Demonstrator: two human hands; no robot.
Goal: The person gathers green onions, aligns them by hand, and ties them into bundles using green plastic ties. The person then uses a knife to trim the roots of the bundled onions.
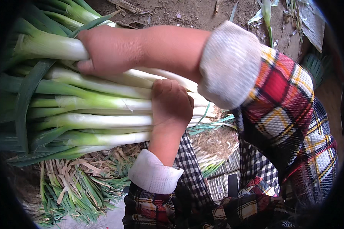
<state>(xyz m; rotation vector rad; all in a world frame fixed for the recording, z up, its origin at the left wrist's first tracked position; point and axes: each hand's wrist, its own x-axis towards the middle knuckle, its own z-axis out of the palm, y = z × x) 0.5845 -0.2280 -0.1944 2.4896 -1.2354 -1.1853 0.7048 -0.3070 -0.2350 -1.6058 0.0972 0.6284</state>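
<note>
A thick layer of large green onions (109, 121) lies across the left and middle, leaves to the left and white shanks to the right. My right hand (103, 53) reaches in from the upper right and is closed on the white shank of one thick green onion (54, 47) at the upper left. Lower down, my left hand (172, 104) is curled over the shanks in the middle, its fingertips hidden. A dark green leaf (31, 100) hangs across the stalks at the far left. The root ends lie partly behind my right sleeve.
Below left is a heap of thinner green stalks with dry leaves (80, 186). More onions with matted roots (215, 143) lie beneath, near a light-coloured slatted surface (218, 186). Bare soil (180, 14) with leaf scraps and a plastic sheet (312, 23) is at the top.
</note>
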